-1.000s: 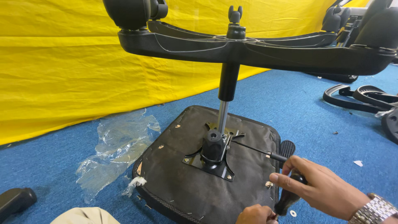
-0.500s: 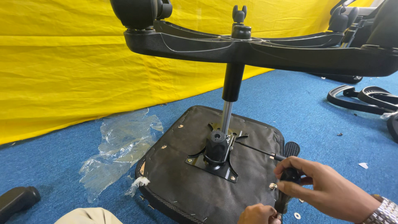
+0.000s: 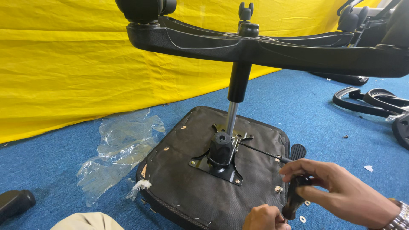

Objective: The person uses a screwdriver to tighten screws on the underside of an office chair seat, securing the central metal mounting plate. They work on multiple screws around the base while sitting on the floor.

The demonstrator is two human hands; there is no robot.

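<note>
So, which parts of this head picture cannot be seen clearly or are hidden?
- Left hand: cut off by the bottom edge; whether it grips anything cannot be told.
- Black armrest piece: its middle is covered by the right hand, its lower end by the left hand.
- Chair base: its arms run off the top and right edges.
- Small washer on the carpet: too small to tell its details.
- Seat cushion: near corner cut off by the bottom edge.

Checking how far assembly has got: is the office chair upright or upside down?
Upside down. The seat cushion lies underside-up on the blue carpet; the gas-lift column rises from its mounting plate to the star base overhead.
</note>
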